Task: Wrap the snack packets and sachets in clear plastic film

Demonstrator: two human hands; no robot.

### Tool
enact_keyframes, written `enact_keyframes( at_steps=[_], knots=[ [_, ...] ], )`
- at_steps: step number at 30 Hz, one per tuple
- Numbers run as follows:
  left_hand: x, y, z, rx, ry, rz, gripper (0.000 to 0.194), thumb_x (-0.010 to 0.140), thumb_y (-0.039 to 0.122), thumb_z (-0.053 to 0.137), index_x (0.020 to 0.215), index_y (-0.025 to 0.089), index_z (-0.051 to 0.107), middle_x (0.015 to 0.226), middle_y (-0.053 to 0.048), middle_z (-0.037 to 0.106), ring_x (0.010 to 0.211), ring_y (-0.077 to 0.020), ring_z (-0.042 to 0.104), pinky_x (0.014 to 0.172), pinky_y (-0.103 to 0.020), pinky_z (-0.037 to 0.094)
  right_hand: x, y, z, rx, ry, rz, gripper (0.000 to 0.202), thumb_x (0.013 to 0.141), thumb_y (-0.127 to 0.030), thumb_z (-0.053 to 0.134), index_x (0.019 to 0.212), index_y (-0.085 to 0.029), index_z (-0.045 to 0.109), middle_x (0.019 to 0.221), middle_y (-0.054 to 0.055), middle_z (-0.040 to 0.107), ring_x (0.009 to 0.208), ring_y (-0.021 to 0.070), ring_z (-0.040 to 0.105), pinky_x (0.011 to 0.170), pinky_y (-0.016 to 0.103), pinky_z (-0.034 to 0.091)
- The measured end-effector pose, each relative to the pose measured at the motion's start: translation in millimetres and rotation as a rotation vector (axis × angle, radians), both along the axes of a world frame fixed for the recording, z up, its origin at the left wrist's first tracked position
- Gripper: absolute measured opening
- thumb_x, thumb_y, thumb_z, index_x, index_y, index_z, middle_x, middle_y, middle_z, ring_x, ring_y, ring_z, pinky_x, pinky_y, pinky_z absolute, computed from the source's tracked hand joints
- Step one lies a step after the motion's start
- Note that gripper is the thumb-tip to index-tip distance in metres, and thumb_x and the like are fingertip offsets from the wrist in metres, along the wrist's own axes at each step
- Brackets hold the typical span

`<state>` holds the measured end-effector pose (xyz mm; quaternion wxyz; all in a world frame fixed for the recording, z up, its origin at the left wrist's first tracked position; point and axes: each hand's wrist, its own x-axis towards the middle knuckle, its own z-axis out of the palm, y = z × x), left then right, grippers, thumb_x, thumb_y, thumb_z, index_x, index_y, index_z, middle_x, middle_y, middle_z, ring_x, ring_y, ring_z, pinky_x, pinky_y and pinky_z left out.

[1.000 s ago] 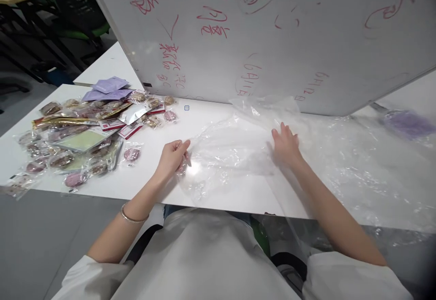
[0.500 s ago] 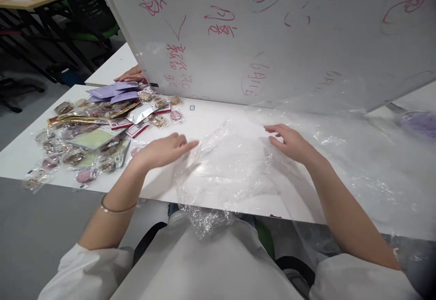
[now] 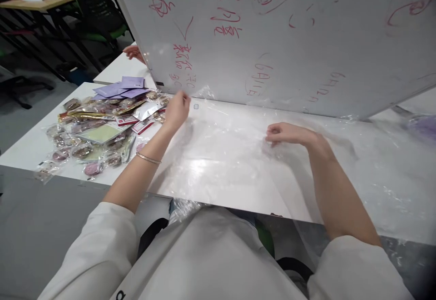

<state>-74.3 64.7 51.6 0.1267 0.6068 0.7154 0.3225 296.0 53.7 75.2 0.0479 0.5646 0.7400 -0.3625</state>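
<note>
A thin sheet of clear plastic film lies crinkled across the white table in front of me, glinting where it catches light. Its near end hangs over the edge at my lap. My left hand is closed on the film's far left part, close to the foot of the whiteboard. Further right, my right hand pinches the film with fingers curled together. Just left of my left hand lies a pile of small wrapped packets, some round in clear wrappers, with flat purple sachets on top.
A whiteboard with red writing stands along the table's far side. Past its left edge shows another person's hand. More clear plastic covers the right side, with something purple beyond. A black chair stands at the back left.
My left hand has moved away from me toward the whiteboard and closed, drawing the film flatter. My right hand's fingers have closed. The other person's hand has lifted off the purple sachets.
</note>
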Motion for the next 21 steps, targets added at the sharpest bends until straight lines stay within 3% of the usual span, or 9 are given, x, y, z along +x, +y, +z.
enact_keyframes(
  at_steps=[3,6,7,9,11,13,15,19,21],
  knots=[
    [-24.2,8.4,-0.6,0.094,-0.088,0.177,0.013,0.089,0.019,0.053,0.101,0.017,0.059,0.093,-0.009,0.061,0.096,-0.0248,0.061,0.09,-0.038,0.046,7.6,6.1,-1.5,0.225,-0.02,-0.215,0.025,0.078,-0.041,0.059,0.095,-0.022,0.059,0.08,0.004,0.064,0.078,0.0232,0.064,0.073,0.036,0.048],
    [-16.8,-9.0,-0.5,0.218,0.003,0.186,0.033,0.086,0.015,0.059,0.118,0.015,0.053,0.124,-0.016,0.052,0.125,-0.0325,0.049,0.108,-0.046,0.037,-3.9,2.3,-9.1,0.661,-0.009,-0.299,0.054,0.08,-0.039,0.058,0.13,-0.022,0.048,0.125,0.015,0.058,0.115,0.0334,0.057,0.092,0.048,0.047],
    [-8.3,-19.6,0.5,0.261,0.065,0.111,0.038,0.087,0.017,0.058,0.125,0.015,0.05,0.134,-0.018,0.047,0.134,-0.0341,0.041,0.113,-0.048,0.032,-10.9,-1.9,-10.9,0.77,-0.002,-0.248,0.06,0.081,-0.038,0.058,0.136,-0.022,0.044,0.136,0.017,0.051,0.126,0.0355,0.05,0.099,0.052,0.043],
    [12.8,-41.2,1.8,0.211,0.168,-0.207,0.04,0.096,0.024,0.047,0.135,0.018,0.045,0.144,-0.016,0.042,0.14,-0.0319,0.035,0.116,-0.048,0.028,-26.4,-14.4,-13.6,0.864,0.037,-0.038,0.061,0.084,-0.036,0.056,0.141,-0.022,0.041,0.145,0.016,0.044,0.137,0.0363,0.038,0.109,0.055,0.034],
    [32.6,-56.1,-1.1,0.001,0.269,-0.589,0.044,0.101,0.032,0.036,0.143,0.022,0.041,0.151,-0.012,0.041,0.145,-0.0282,0.031,0.119,-0.047,0.024,-40.7,-30.8,-17.7,0.806,0.108,0.199,0.061,0.085,-0.04,0.056,0.143,-0.025,0.041,0.146,0.013,0.045,0.137,0.0352,0.039,0.111,0.055,0.033],
    [45.8,-60.5,-9.5,-0.23,0.366,-0.782,0.051,0.102,0.042,0.031,0.15,0.025,0.036,0.159,-0.008,0.033,0.15,-0.029,0.019,0.122,-0.051,0.013,-50.9,-48.0,-26.4,0.709,0.159,0.294,0.071,0.081,-0.048,0.062,0.144,-0.026,0.039,0.146,0.013,0.044,0.132,0.0355,0.045,0.106,0.055,0.04],
    [51.5,-57.2,-20.4,-0.395,0.419,-0.79,0.059,0.101,0.053,0.029,0.155,0.028,0.029,0.165,-0.006,0.018,0.153,-0.0331,0.003,0.121,-0.058,0.004,-55.6,-61.9,-39.7,0.694,0.187,0.113,0.082,0.075,-0.056,0.067,0.144,-0.023,0.036,0.145,0.017,0.042,0.125,0.0364,0.05,0.098,0.054,0.047],
    [51.7,-48.0,-32.3,-0.479,0.402,-0.766,0.066,0.096,0.065,0.031,0.156,0.037,0.023,0.167,-0.001,0.002,0.151,-0.0385,-0.01,0.117,-0.065,-0.003,-51.6,-71.1,-63.0,0.513,0.234,-0.536,0.076,0.073,-0.064,0.065,0.13,-0.018,0.046,0.121,0.018,0.058,0.098,0.031,0.062,0.08,0.046,0.053],
    [52.7,-46.2,-30.8,-0.487,0.392,-0.752,0.067,0.094,0.068,0.033,0.155,0.04,0.025,0.167,0.001,0.002,0.15,-0.0398,-0.011,0.116,-0.067,-0.003,-46.5,-71.3,-63.3,0.324,0.224,-0.587,0.051,0.073,-0.062,0.065,0.102,-0.02,0.059,0.093,0.01,0.065,0.079,0.0252,0.062,0.073,0.041,0.051]
  ],
)
